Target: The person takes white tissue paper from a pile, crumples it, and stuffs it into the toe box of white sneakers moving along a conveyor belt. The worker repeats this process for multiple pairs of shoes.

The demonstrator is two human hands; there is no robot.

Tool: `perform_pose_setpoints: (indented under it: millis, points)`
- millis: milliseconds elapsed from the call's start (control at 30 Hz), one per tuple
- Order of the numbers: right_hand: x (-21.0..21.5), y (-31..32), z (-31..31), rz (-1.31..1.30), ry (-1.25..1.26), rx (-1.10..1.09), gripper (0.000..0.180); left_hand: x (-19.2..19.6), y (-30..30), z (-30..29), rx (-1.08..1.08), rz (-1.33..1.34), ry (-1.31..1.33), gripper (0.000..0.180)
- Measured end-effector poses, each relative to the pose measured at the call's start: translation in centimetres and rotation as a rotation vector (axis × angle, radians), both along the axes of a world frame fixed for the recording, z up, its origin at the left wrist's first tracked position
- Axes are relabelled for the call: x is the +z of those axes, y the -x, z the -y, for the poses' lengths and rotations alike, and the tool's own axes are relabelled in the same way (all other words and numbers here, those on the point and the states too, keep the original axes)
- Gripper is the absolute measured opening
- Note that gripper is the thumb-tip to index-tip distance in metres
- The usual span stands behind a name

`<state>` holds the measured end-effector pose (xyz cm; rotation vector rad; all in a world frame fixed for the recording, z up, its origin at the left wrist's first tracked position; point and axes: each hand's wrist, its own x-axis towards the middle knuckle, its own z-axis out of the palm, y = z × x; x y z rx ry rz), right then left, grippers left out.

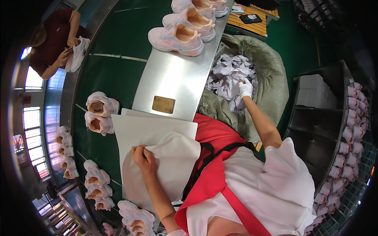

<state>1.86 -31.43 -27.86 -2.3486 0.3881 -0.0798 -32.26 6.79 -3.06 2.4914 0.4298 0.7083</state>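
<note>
My left hand [142,158] is closed on a white sheet [173,147], pinching up a fold of it. The sheet lies over another flat white sheet [134,129] by the end of a metal worktop [173,74]. My right hand [245,89], in a white glove with bare fingertips, reaches into a large grey-green woven sack [271,74]. Its fingers are closed on crumpled white paper [228,78] that lies heaped inside. Several pale pink sneakers [177,39] stand on the far part of the worktop.
A green conveyor belt [130,74] on the left carries pairs of pink sneakers [100,114]. Across it, a person [59,39] in dark red handles a shoe. At the right stand a dark shelf [315,129] and a rack of wrapped shoes [346,149]. A slatted wooden stand [248,25] is behind the sack.
</note>
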Motion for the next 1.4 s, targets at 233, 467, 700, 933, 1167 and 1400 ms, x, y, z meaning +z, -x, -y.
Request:
perform_pose_setpoints:
  millis: [233,467,700,933,1167,1400]
  points:
    - [8.6,-0.4,3.3,0.048,0.089,0.01,0.026,-1.3,1.8,-0.5,-0.006,-0.035,-0.062,0.012]
    - [24.8,4.8,-3.5,0.431,-0.28,0.526,0.025,3.6,0.3,1.9,-0.327,-0.049,-0.127,0.01]
    - [35.6,17.1,-17.3,0.294,0.053,1.37,0.021,11.2,-3.5,10.7,-0.429,0.178,-0.532,0.005]
    - [35.3,17.7,-17.9,0.287,-0.129,1.63,0.021,17.2,-2.7,10.2,-0.032,-0.166,-0.44,0.013]
    - [36.6,17.4,-18.2,0.176,-0.092,1.537,0.014,17.3,-2.1,8.9,-0.293,-0.145,-0.676,0.013]
    - [35.9,18.3,-19.7,0.104,-0.19,1.812,0.022,13.9,-3.5,8.3,-0.199,-0.006,-0.261,0.013]
